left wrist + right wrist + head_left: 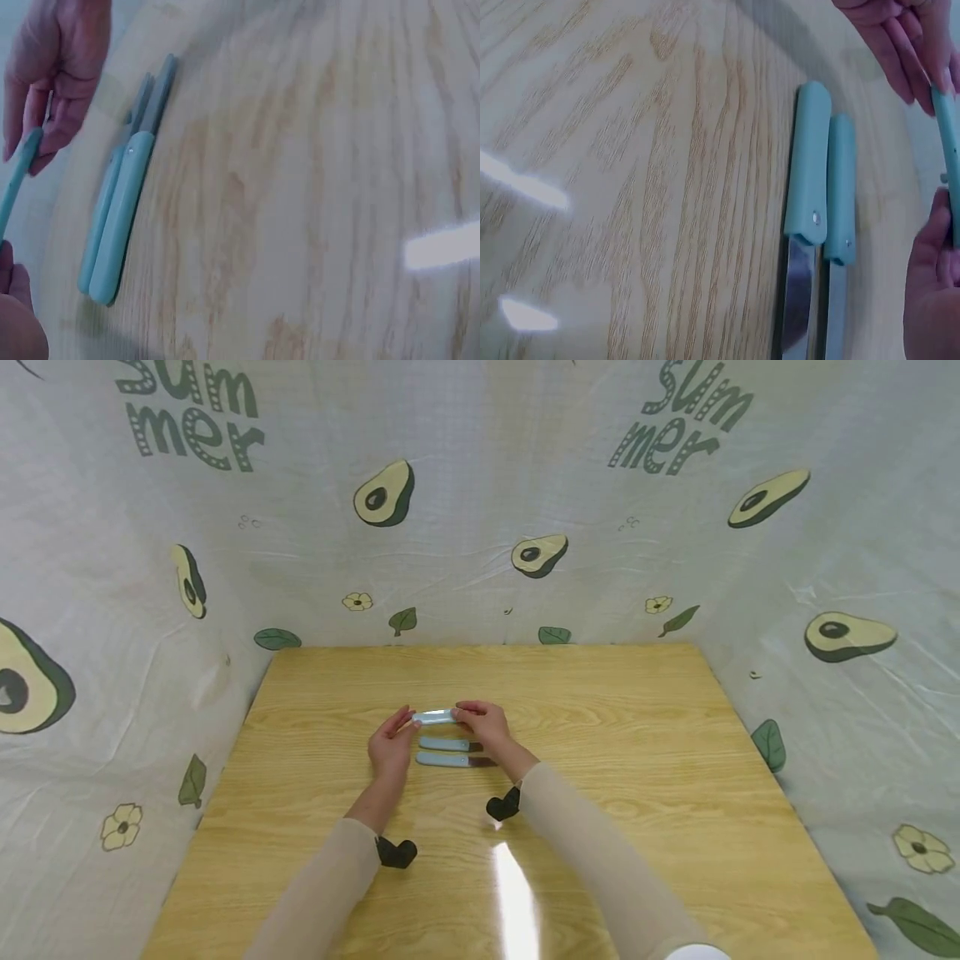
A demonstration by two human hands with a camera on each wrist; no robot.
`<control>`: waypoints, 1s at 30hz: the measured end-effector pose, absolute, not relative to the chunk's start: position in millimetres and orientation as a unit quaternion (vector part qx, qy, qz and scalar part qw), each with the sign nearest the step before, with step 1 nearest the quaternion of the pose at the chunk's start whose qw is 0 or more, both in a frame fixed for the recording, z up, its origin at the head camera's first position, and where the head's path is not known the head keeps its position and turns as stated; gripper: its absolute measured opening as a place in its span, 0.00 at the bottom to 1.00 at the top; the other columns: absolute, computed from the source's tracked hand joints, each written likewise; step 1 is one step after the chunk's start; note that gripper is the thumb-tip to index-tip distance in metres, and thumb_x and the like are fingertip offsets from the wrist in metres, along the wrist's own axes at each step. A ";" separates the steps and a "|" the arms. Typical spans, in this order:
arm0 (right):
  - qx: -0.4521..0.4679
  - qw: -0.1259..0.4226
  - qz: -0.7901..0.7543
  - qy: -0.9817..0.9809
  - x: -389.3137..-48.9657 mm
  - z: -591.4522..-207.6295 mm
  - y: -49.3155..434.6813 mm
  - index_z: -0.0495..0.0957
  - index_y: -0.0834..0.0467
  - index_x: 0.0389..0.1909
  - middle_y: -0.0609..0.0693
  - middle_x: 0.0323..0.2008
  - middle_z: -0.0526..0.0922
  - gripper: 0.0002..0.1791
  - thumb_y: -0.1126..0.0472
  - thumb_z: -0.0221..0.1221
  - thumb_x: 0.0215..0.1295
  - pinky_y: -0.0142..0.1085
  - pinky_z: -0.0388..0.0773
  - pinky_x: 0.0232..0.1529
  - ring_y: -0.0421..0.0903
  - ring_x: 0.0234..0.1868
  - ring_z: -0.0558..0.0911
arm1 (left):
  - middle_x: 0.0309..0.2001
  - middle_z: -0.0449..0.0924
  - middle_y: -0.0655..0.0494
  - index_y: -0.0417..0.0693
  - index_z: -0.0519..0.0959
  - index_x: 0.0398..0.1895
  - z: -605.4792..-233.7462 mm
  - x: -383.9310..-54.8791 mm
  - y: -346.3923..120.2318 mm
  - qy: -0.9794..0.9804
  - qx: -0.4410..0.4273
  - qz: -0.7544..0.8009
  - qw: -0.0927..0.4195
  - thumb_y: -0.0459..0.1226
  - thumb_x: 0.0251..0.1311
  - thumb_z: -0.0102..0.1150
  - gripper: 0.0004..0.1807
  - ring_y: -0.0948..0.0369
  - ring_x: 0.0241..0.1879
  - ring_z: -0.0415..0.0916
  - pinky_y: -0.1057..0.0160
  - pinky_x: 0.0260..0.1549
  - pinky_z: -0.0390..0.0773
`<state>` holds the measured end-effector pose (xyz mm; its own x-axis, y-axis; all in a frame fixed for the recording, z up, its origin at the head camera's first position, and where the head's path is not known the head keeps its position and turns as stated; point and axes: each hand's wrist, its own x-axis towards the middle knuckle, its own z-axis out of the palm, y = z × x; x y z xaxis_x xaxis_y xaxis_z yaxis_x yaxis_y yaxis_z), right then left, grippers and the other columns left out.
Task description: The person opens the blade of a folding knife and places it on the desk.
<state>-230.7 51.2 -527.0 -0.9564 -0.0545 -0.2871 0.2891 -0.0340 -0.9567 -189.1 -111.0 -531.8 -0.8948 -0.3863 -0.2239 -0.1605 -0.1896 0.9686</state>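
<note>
A folding knife with a pale blue-green handle [435,717] is held level above the table between both hands, with no blade visible. At its left end, my left hand [390,750] pinches the handle between thumb and fingers. The right hand [486,727] grips the other end, its fingertips around the handle's tip. Two similar knives lie side by side on the table, nearer to me: one knife [442,744] just below the held one, and another knife [808,165] closest to me. Both have their blades out, pointing right; the right forearm partly covers them in the head view.
The wood-grain table [637,760] extends on all sides of the knives. A pale curtain [465,568] printed with avocados and leaves encloses its back and sides. A bright reflection [516,902] shows on the table near me. Each wrist carries a black mount [503,804].
</note>
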 end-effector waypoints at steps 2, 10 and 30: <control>0.053 0.146 -0.697 0.700 -231.0 -527.4 56.1 0.79 0.66 0.52 0.56 0.45 0.85 0.17 0.63 0.62 0.64 0.44 0.82 0.55 0.38 0.37 0.83 | 0.57 0.80 0.46 0.43 0.77 0.59 -531.6 -188.0 -111.1 -0.634 0.197 -0.745 0.058 0.30 0.58 0.65 0.24 0.74 0.37 0.81 0.79 0.40 0.80; -0.091 0.154 -0.640 0.747 -230.0 -512.7 77.5 0.77 0.72 0.52 0.64 0.51 0.82 0.19 0.63 0.62 0.65 0.52 0.80 0.55 0.39 0.39 0.80 | 0.46 0.81 0.49 0.31 0.70 0.63 -528.1 -190.4 -111.5 -0.591 0.144 -0.793 -0.034 0.25 0.62 0.58 0.25 0.71 0.37 0.81 0.73 0.41 0.84; -0.185 0.202 -0.515 0.812 -230.1 -504.9 92.4 0.87 0.62 0.39 0.56 0.42 0.88 0.11 0.59 0.63 0.64 0.30 0.81 0.40 0.39 0.38 0.83 | 0.34 0.85 0.59 0.26 0.76 0.53 -528.1 -185.8 -118.3 -0.679 0.032 -0.721 -0.136 0.29 0.61 0.60 0.18 0.68 0.35 0.84 0.52 0.52 0.81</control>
